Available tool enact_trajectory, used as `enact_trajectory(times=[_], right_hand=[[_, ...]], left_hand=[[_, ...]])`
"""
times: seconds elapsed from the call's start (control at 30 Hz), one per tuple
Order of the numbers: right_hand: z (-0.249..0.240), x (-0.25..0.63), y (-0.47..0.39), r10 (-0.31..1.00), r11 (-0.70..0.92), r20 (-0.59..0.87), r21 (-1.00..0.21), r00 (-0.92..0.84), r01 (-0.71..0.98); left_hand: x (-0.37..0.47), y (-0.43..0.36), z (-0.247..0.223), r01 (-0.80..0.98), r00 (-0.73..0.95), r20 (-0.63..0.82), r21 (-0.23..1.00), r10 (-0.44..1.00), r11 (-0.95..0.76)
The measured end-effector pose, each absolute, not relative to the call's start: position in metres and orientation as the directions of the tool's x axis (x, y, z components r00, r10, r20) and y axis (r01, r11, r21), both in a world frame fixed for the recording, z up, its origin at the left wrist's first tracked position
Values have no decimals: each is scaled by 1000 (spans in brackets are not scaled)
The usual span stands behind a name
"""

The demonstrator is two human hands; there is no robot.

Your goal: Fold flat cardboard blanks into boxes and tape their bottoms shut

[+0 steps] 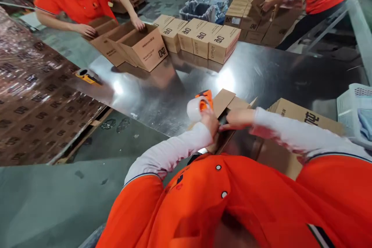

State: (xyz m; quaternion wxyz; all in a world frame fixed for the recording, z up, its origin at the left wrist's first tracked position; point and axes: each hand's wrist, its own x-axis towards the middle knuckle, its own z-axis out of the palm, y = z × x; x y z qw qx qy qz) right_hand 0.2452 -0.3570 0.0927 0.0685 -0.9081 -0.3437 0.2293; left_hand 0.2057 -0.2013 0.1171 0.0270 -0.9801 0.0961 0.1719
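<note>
My left hand [211,123] is closed on an orange tape dispenser [207,94] that carries a wide roll of clear tape [194,109]. Just in front of my body, a small cardboard box [222,100] stands on the metal table with its flaps raised. My right hand [240,117] is closed at the box's upper edge, thumb pointing toward my left hand. My hands and sleeves hide part of the box, and the right fingertips are blurred.
Open cartons [148,48] and a row of closed boxes [200,37] line the table's [250,69] far side, with two co-workers beyond. A yellow tape dispenser [88,76] lies left. Right are a large carton [302,114] and white basket [345,104]. A wrapped pallet [37,97] stands left.
</note>
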Motion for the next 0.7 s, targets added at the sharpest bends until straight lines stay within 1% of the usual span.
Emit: enact_trajectory(times=[0.03,0.07,0.1,0.13,0.17,0.2,0.23,0.33,0.4,0.43,0.5,0.57,0.63,0.7], right_hand=[[95,241,-369,756,-654,-309,-326,578,682],[96,239,-378,823,-567,-230,-331,519,754],[93,237,-382,866,-497,-118,-305,486,812],[88,238,-382,879,-460,0,-264,477,848],[81,240,-377,874,-456,71,-226,481,861],[71,244,-370,864,-470,90,-205,495,859],[60,249,-361,857,-487,80,-196,509,851],[33,263,-339,839,-522,46,-212,542,826],[22,270,-337,839,-512,63,-248,541,823],[19,272,-338,838,-502,76,-276,540,820],[14,277,-343,843,-468,102,-348,528,813],[9,284,-349,843,-422,132,-440,522,793],[3,292,-353,824,-402,146,-531,548,746],[-3,299,-357,797,-417,130,-587,590,694]], left_hand=[[205,-196,115,-196,926,-333,-24,-177,-980],[207,-188,113,-189,932,-320,-31,-169,-982],[211,-178,111,-183,938,-305,-37,-163,-982],[215,-168,110,-181,942,-294,-42,-161,-983],[219,-160,109,-188,943,-289,-46,-167,-981],[222,-153,108,-194,942,-286,-48,-173,-980],[223,-148,107,-192,943,-285,-48,-171,-980],[215,-137,107,-119,965,-237,0,-115,-993],[204,-127,107,-67,988,-130,104,-80,-992],[198,-122,105,-72,996,-46,185,-82,-980],[190,-114,98,-165,980,173,399,-103,-902],[186,-111,86,-333,920,376,598,-112,-729],[186,-116,69,-466,861,500,707,-90,-533],[186,-125,51,-525,833,549,741,-72,-418]])
